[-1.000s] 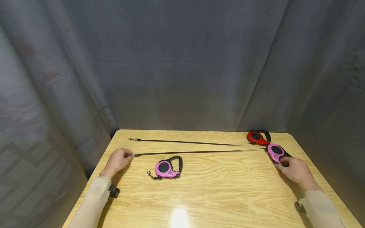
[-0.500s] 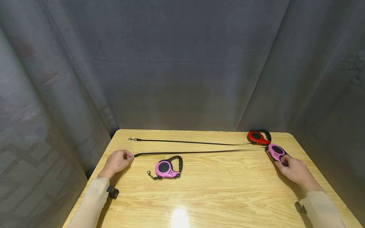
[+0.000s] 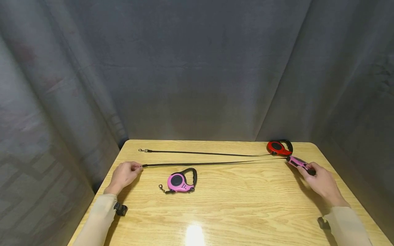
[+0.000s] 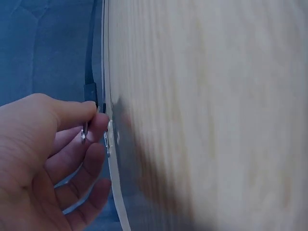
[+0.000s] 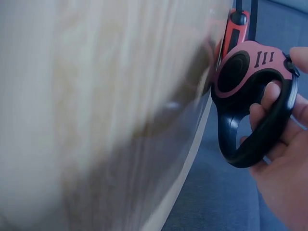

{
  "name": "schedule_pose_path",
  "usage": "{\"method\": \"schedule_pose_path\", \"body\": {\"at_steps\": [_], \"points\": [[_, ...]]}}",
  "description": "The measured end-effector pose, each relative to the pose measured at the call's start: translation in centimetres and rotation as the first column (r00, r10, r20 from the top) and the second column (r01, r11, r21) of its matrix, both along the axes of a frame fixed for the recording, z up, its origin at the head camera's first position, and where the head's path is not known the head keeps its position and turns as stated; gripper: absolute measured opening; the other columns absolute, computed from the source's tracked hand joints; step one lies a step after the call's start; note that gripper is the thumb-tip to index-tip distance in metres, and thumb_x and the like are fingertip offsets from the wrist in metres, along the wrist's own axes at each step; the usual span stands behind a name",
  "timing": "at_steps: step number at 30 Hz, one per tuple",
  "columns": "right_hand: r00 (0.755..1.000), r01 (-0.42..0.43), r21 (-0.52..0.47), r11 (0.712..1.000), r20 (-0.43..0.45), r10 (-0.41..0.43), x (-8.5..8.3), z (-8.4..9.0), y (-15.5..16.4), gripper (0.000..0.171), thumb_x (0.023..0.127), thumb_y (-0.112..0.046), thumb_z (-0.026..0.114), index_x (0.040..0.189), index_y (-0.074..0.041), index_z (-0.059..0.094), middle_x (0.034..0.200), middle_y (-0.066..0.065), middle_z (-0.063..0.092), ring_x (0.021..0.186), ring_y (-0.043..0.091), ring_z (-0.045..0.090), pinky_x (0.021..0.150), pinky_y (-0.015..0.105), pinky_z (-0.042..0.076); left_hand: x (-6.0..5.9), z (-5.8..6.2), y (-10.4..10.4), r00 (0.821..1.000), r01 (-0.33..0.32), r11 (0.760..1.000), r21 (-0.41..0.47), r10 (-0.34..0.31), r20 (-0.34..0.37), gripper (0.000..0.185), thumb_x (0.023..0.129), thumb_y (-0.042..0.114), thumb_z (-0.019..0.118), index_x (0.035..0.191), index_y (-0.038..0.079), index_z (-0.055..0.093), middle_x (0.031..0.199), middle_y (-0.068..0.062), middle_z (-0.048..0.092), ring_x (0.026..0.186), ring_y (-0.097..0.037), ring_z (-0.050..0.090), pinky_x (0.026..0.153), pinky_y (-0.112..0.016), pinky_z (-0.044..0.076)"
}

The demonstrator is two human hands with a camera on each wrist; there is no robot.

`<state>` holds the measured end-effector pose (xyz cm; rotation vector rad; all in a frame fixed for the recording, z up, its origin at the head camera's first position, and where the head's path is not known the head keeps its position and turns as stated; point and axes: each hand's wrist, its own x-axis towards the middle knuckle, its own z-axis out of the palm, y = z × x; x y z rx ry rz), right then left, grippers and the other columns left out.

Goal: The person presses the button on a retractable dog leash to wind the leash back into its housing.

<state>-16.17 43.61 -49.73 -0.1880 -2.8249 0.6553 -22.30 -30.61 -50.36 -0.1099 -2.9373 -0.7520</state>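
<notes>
My left hand pinches the metal clip at the end of a black leash strap between thumb and forefinger, near the table's left side. The strap runs nearly straight across to a pink retractable leash on the right. My right hand grips that leash by its black loop handle, fingers passing through the loop. The casing is tilted up on edge. Just behind it lies a red retractable leash, its own strap drawn out leftward to a metal clip.
A second pink retractable leash lies at centre left, its short clip pointing left. Grey curtains stand behind and to both sides of the wooden table.
The right hand has turned the held pink leash from lying flat to up on its edge. The left hand has shifted slightly left with the clip, and the strap looks straighter.
</notes>
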Motion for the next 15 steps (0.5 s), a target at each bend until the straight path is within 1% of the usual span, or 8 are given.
{"method": "schedule_pose_path", "body": {"at_steps": [1, 3, 6, 8, 11, 14, 15], "points": [[1.000, 0.003, -0.004, 1.000, -0.004, -0.003, 0.02, -0.03, 0.02, 0.045, 0.105, -0.046, 0.062, 0.110, -0.001, 0.065, 0.098, 0.023, 0.069, 0.076, 0.026, 0.052, 0.063, 0.033, 0.036, 0.08, -0.01, -0.10, 1.000, -0.008, 1.000, -0.004, 0.008, -0.001, 0.023, 0.102, 0.022, 0.071, 0.114, 0.006, 0.083, 0.104, -0.012, 0.082, 0.083, -0.022, 0.074, 0.067, -0.036, 0.053], [1.000, 0.013, -0.015, 1.000, -0.014, -0.013, 0.08, -0.12, 0.02, 0.045, 0.104, -0.046, 0.064, 0.109, -0.001, 0.066, 0.099, 0.024, 0.070, 0.076, 0.026, 0.053, 0.063, 0.032, 0.036, 0.22, 0.01, -0.22, 1.000, -0.027, 1.000, -0.004, 0.027, -0.003, 0.023, 0.102, 0.025, 0.072, 0.112, 0.007, 0.083, 0.102, -0.012, 0.082, 0.077, -0.021, 0.072, 0.063, -0.035, 0.051], [0.999, 0.024, -0.036, 0.999, -0.041, -0.025, 0.21, -0.28, -0.01, 0.042, 0.103, -0.044, 0.067, 0.106, -0.002, 0.067, 0.100, 0.024, 0.071, 0.077, 0.026, 0.053, 0.062, 0.030, 0.035, 0.38, 0.11, -0.30, 0.999, -0.053, 0.999, 0.003, 0.053, -0.006, 0.026, 0.101, 0.029, 0.074, 0.111, 0.007, 0.084, 0.095, -0.010, 0.082, 0.066, -0.016, 0.061, 0.057, -0.032, 0.043], [0.997, 0.028, -0.050, 0.998, -0.070, -0.031, 0.27, -0.35, -0.08, 0.039, 0.102, -0.042, 0.069, 0.102, -0.003, 0.067, 0.098, 0.022, 0.071, 0.077, 0.023, 0.052, 0.062, 0.027, 0.034, 0.51, 0.20, -0.35, 0.998, -0.067, 0.998, 0.009, 0.067, -0.010, 0.028, 0.101, 0.033, 0.074, 0.108, 0.008, 0.085, 0.090, -0.008, 0.082, 0.061, -0.014, 0.055, 0.054, -0.031, 0.039], [0.993, 0.028, -0.075, 0.997, -0.108, -0.036, 0.36, -0.41, -0.05, 0.034, 0.101, -0.039, 0.072, 0.097, -0.006, 0.067, 0.092, 0.015, 0.069, 0.074, 0.016, 0.047, 0.061, 0.026, 0.032, 0.70, 0.34, -0.44, 0.996, -0.084, 0.996, 0.002, 0.084, -0.022, 0.029, 0.101, 0.037, 0.075, 0.102, 0.010, 0.086, 0.081, -0.003, 0.079, 0.058, -0.014, 0.052, 0.053, -0.031, 0.038], [0.988, 0.026, -0.111, 0.994, -0.149, -0.042, 0.48, -0.46, 0.13, 0.031, 0.099, -0.037, 0.075, 0.093, -0.008, 0.068, 0.084, 0.004, 0.066, 0.071, 0.007, 0.044, 0.062, 0.024, 0.032, 0.88, 0.46, -0.54, 0.995, -0.090, 0.996, -0.009, 0.090, -0.037, 0.031, 0.101, 0.040, 0.074, 0.096, 0.012, 0.086, 0.074, 0.001, 0.076, 0.057, -0.014, 0.054, 0.053, -0.032, 0.039], [0.986, 0.028, -0.126, 0.992, -0.160, -0.048, 0.50, -0.46, 0.22, 0.030, 0.098, -0.037, 0.076, 0.093, -0.008, 0.069, 0.082, -0.002, 0.066, 0.070, 0.004, 0.044, 0.062, 0.023, 0.033, 0.93, 0.50, -0.57, 0.995, -0.093, 0.996, -0.013, 0.093, -0.041, 0.031, 0.101, 0.041, 0.074, 0.094, 0.013, 0.086, 0.071, 0.003, 0.075, 0.057, -0.014, 0.054, 0.053, -0.032, 0.039]]}}
